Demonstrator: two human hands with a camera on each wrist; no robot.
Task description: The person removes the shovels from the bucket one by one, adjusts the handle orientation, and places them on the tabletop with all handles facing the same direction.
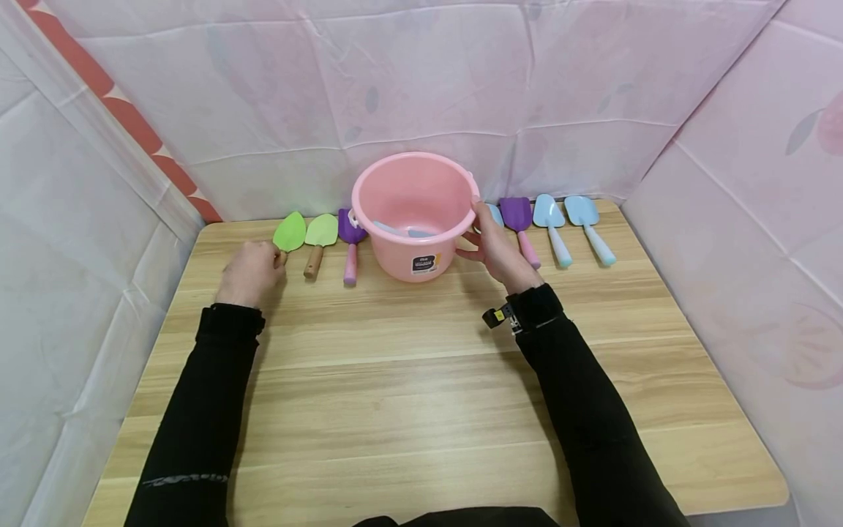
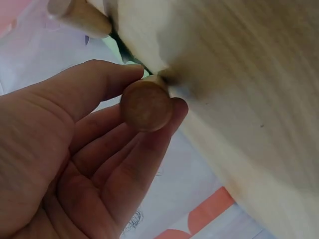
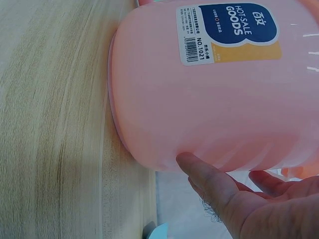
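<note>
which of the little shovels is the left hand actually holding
The bright green shovel at the far left end of the row. The left hand pinches its wooden handle end; the other shovels lie untouched.

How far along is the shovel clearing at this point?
Early: pale blue pieces already lie inside the pink bucket. In hand: the left hand pinches the wooden handle end of the bright green shovel, while the right hand steadies the bucket wall. Left: one more green, two purple, two blue shovels on the table.
</note>
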